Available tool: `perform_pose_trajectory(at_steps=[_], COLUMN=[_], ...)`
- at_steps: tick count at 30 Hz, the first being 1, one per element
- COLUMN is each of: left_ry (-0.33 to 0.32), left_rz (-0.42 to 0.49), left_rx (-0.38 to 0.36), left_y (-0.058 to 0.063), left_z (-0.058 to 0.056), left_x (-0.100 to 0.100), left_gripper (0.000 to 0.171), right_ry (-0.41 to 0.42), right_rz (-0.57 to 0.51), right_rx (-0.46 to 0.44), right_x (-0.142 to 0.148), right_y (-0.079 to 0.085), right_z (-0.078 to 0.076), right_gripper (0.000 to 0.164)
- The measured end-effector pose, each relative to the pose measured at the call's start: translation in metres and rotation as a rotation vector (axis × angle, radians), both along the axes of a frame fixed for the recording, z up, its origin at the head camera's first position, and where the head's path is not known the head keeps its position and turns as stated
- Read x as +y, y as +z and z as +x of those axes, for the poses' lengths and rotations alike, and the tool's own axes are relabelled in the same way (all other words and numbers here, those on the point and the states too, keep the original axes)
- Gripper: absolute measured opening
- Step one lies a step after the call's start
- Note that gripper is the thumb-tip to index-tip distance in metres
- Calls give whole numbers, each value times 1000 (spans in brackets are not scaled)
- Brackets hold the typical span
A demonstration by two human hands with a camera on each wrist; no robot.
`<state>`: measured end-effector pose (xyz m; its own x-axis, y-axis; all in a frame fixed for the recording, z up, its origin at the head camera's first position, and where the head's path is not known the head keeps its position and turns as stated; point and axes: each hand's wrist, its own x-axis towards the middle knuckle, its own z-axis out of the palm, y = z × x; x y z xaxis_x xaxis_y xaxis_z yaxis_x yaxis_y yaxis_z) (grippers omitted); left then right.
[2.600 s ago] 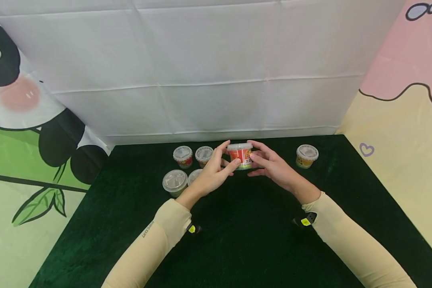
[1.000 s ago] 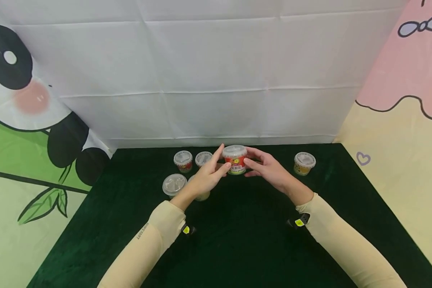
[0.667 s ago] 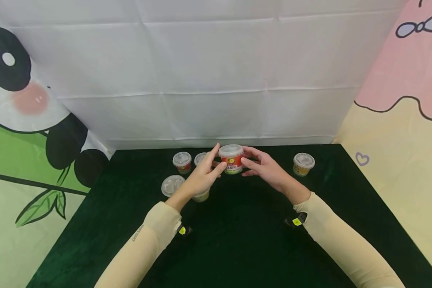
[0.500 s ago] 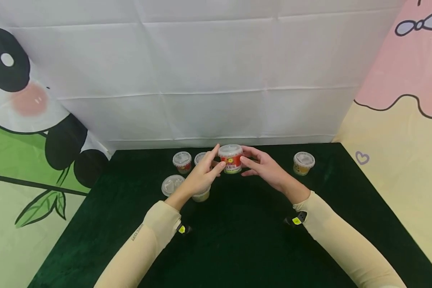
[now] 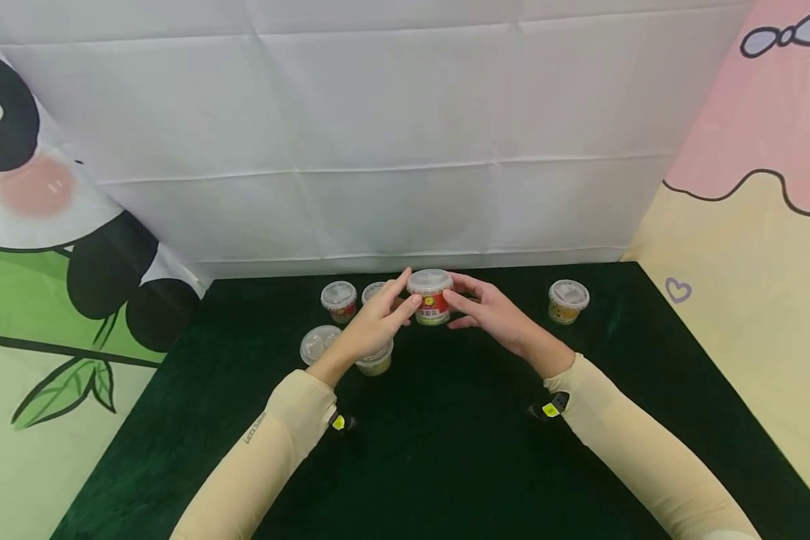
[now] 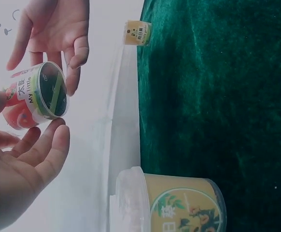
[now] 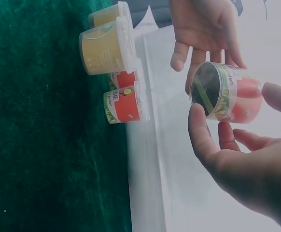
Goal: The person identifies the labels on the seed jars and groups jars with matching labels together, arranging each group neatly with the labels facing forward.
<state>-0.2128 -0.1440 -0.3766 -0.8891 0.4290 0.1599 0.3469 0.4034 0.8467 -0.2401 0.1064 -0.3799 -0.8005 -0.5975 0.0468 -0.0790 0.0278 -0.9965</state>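
A small plastic tub [image 5: 432, 304] with a clear lid and red label is held up above the back of the table between both hands. My left hand [image 5: 378, 319] grips its left side, thumb in front and fingers behind and below. On the other side, my right hand [image 5: 489, 311] holds it with thumb and fingertips. The left wrist view shows the tub's dark, see-through base [image 6: 53, 89] with a green strip across it. In the right wrist view the same tub [image 7: 242, 99] lies between the fingers of both hands.
Left of the hands stand two red-labelled tubs, one [image 5: 340, 301] plain and one [image 5: 373, 289] partly hidden. Nearer are two yellowish tubs [image 5: 319, 343] [image 5: 376, 361], partly covered by the left arm. Another yellow tub [image 5: 568, 301] stands right on the green cloth [image 5: 459, 450]. A white sheet [image 5: 391, 210] hangs behind.
Both hands have shifted slightly left with the tub. It has turned and tipped, so its lid top and the lettering on its label now show more. The head view has moved a little.
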Motion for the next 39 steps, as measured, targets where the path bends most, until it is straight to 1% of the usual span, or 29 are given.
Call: perform_pose_trajectory(at_steps=[8,12,16,19,23,27,34,39], left_ry=[-10,-16,-19,-14,-10,-8,-9,-5], left_rz=[10,39,58,46,39,33,35,-1], left_rx=[8,23,17,11,19,33,6,3], left_y=[1,5,8,9,8,7,9,13], left_z=[-3,-4,-3,-1,-1,-4,-8,-12], left_x=[1,1,0,-1,-3,-6,-12,-14], left_gripper=[61,58,58,57,56,57,56,55], right_ry=[15,31,54,62,64,67,43,22], right_rz=[-25,-65,-89,-90,-86,-79,-51,-36], right_rx=[-32,-61,-76,-77,-71,-60,-40,-37], right_x=[0,-1,-2,-2,-4,-6,-9,-11], right_y=[2,5,6,5,5,4,9,10], right_z=[-1,0,0,-1,-1,-2,-6,-9], right_gripper=[59,57,57,56,56,54,54,56])
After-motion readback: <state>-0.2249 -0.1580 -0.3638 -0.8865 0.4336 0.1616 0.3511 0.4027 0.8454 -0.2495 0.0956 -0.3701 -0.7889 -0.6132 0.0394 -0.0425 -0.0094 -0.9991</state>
